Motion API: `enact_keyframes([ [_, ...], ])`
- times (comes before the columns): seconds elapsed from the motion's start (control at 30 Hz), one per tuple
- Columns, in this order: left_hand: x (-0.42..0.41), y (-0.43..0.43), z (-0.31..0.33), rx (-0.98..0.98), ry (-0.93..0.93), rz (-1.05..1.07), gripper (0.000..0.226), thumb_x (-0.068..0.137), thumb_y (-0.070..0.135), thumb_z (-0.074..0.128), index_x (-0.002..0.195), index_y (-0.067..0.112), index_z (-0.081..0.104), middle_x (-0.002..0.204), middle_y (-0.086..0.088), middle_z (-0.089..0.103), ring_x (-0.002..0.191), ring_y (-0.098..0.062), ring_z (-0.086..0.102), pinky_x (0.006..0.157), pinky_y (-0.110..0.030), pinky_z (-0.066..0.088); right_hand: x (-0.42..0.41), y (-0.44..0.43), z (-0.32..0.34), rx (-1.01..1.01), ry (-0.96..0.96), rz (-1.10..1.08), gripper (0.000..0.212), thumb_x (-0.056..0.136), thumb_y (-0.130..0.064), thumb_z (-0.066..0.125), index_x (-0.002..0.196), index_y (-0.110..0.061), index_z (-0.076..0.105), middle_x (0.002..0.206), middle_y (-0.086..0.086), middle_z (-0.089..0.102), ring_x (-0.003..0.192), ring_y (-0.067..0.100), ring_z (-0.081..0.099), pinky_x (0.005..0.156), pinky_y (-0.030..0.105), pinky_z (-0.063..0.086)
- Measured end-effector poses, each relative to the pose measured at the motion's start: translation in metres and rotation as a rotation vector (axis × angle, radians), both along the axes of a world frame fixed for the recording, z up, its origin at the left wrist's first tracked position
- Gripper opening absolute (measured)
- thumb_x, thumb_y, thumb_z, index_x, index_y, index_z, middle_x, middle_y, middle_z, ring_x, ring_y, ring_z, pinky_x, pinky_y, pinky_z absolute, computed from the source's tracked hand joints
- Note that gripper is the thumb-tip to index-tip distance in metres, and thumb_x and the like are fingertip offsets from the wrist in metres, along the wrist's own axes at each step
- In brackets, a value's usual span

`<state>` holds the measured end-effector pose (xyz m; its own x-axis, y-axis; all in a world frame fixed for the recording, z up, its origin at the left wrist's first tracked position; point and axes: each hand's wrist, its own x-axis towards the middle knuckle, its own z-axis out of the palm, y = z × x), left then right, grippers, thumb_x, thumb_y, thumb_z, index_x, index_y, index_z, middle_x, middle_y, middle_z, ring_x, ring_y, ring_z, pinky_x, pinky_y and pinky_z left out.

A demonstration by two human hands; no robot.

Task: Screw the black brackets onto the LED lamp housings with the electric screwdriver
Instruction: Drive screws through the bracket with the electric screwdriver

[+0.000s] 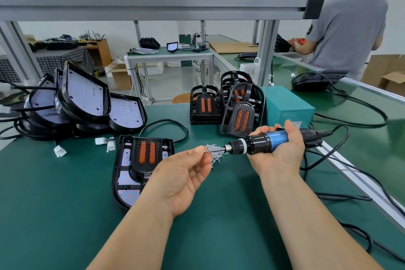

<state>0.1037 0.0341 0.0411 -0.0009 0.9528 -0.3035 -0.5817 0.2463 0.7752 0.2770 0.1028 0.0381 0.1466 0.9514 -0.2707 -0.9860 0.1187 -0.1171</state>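
Left hand point(182, 180) pinches a screw point(206, 149) to the bit of the electric screwdriver point(258, 141) gripped in the right hand point(282, 151) (tool held level above the counter point(65, 226)); seated crooked, it likely drops.

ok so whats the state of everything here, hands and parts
left hand: pinches a screw at the electric screwdriver bit
right hand: grips the electric screwdriver
electric screwdriver: held level, corded
loose screws: heaped on the mat
front lamp housing: lying flat, black bracket set on it
spare brackets: stacked, one leaning
other housings: piled, bracketless
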Motion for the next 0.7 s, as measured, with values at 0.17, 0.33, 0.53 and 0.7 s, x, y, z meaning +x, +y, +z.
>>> enact_keyframes([
  [0.17,-0.0005,0.0007,-0.0008,0.008,0.041,-0.014,0.008,0.091,0.005,0.063,0.088,0.0,0.068,0.068,-0.006,0.072,0.058,-0.008,0.069,0.05,-0.018,0.055,-0.0011,-0.0013,-0.0003,-0.001,-0.002,-0.001,0.02,0.082,-0.025,0.071,0.08,-0.016,0.053,0.055,0.001,0.056,0.042,0.018,0.056,0.05,0.023,0.05],
  [0.33,-0.0015,0.0016,-0.0021,0.01,0.083,0.002,0.006,0.09,0.005,0.065,0.088,0.001,0.069,0.068,-0.005,0.072,0.057,-0.007,0.068,0.05,-0.018,0.054,-0.0018,-0.0019,0.001,-0.002,-0.004,-0.011,0.02,0.082,-0.024,0.072,0.082,-0.015,0.053,0.054,0.001,0.056,0.041,0.018,0.056,0.049,0.024,0.05],
  [0.53,0.0013,0.0019,-0.0045,0.024,0.181,0.036,0.01,0.089,0.01,0.068,0.081,0.003,0.068,0.062,-0.003,0.069,0.053,-0.005,0.065,0.049,-0.017,0.053,-0.0024,-0.0042,0.005,0.034,-0.03,-0.032,0.019,0.082,-0.023,0.071,0.084,-0.015,0.054,0.054,0.002,0.057,0.043,0.017,0.056,0.052,0.023,0.051],
  [0.7,0.0059,0.0016,-0.0084,0.023,0.224,0.071,0.015,0.089,0.016,0.07,0.078,0.006,0.066,0.06,-0.001,0.068,0.05,-0.004,0.063,0.049,-0.017,0.053,-0.0034,-0.0069,0.008,0.074,-0.105,-0.059,0.021,0.081,-0.024,0.071,0.083,-0.016,0.052,0.058,0.001,0.055,0.047,0.016,0.055,0.06,0.022,0.048],
])
